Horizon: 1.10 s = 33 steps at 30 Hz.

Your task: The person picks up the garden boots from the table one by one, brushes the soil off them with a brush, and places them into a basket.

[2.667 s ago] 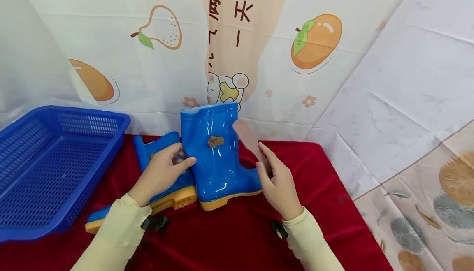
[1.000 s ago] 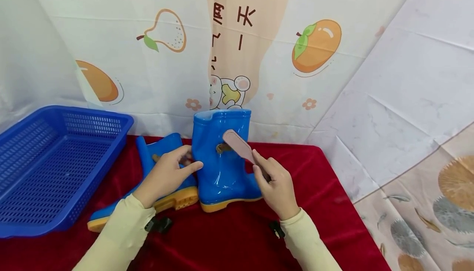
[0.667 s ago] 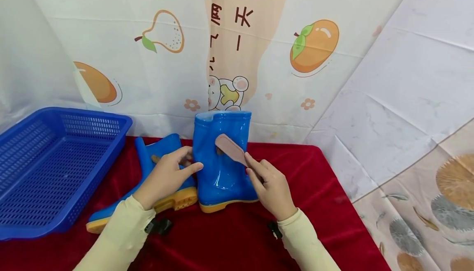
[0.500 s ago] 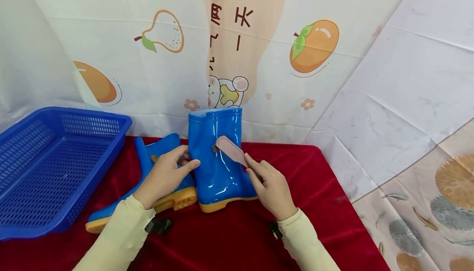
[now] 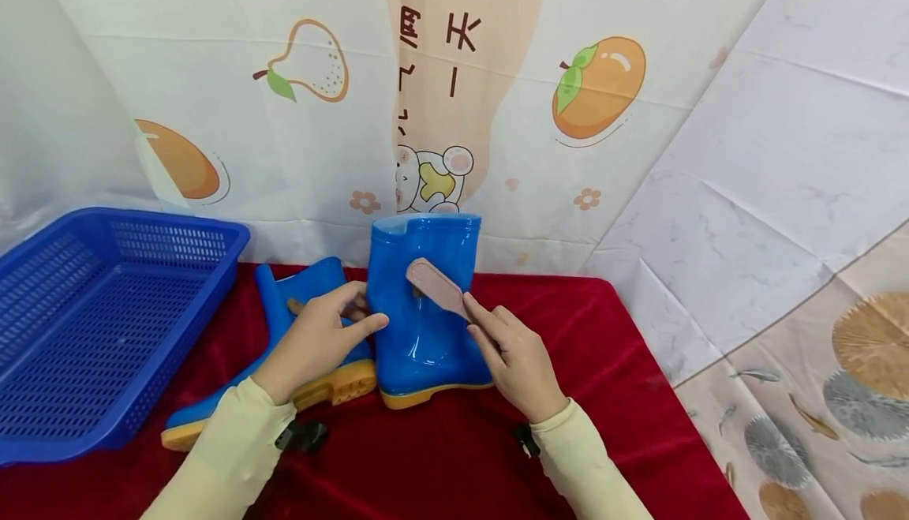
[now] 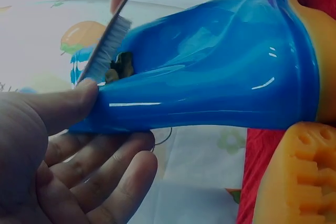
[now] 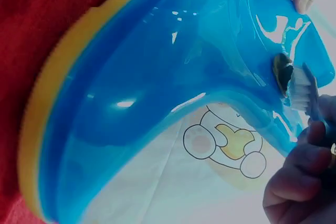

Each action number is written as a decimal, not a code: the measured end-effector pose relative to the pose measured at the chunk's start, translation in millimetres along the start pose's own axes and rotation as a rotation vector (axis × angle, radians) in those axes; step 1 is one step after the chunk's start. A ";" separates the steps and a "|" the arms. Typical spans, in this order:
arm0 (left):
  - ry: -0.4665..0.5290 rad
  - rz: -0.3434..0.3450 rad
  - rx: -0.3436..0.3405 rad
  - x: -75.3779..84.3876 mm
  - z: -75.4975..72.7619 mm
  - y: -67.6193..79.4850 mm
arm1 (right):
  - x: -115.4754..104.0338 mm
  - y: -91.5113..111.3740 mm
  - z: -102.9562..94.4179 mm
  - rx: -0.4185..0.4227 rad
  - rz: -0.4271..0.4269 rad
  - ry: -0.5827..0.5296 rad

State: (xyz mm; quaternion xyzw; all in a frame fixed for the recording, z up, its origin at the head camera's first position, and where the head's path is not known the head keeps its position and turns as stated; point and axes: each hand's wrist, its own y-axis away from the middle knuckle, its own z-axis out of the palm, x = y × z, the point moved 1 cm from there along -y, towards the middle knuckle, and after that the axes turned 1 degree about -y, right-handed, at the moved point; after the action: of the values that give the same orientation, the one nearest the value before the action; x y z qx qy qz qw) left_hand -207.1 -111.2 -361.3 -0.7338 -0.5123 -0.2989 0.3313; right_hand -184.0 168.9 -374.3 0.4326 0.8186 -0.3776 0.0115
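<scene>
A blue rain boot [image 5: 429, 354] with a yellow sole stands on the red cloth. My left hand [image 5: 319, 342] grips its shaft, thumb on one side and fingers on the other, as the left wrist view shows. In my right hand [image 5: 518, 358] is a pink-backed brush [image 5: 436, 287], held by its handle. Its white bristles [image 7: 300, 90] meet the shaft at a brown, mud-like patch [image 7: 282, 74], which the brush mostly covers in the head view. Behind my left hand leans a second blue boot [image 5: 323, 277], also with a brown patch, partly hidden by the hand and forearm.
A blue perforated plastic basket [image 5: 121, 331] sits at the left of the red cloth [image 5: 440, 465]. A white printed curtain [image 5: 497, 228] hangs right behind the boots. The cloth's right edge drops away beside a patterned fabric [image 5: 788, 417].
My right hand has brought the brush leftward from beside the boot onto the brown patch, then shifted it slightly there. The boot's shaft has rocked and turned a little; my left hand stays on it.
</scene>
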 end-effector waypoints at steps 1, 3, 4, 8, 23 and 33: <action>0.004 0.004 -0.004 0.3 0.3 0.1 | -0.5 0.0 0.1 -0.005 -0.002 0.004; 0.012 0.003 -0.004 -0.2 0.7 0.0 | -1.0 -0.3 0.3 -0.012 -0.001 0.014; 0.014 0.000 -0.001 -0.8 1.0 -0.4 | -0.8 -0.2 0.2 -0.014 0.006 0.016; -0.009 -0.032 0.032 -6.6 1.1 -1.9 | 1.9 0.8 0.4 -0.035 0.044 0.043; -0.056 -0.034 0.023 -6.2 0.4 -0.1 | 2.5 -0.1 -2.3 -0.035 0.013 -0.040; -0.057 0.005 0.001 9.2 3.0 3.6 | 0.1 1.0 -0.7 -0.028 -0.048 -0.038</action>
State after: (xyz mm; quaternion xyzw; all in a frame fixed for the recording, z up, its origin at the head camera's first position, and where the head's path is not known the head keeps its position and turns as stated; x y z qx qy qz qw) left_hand -200.7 -104.6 -356.5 -0.7432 -0.5197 -0.2768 0.3176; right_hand -183.1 169.8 -374.4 0.4053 0.8337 -0.3744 0.0240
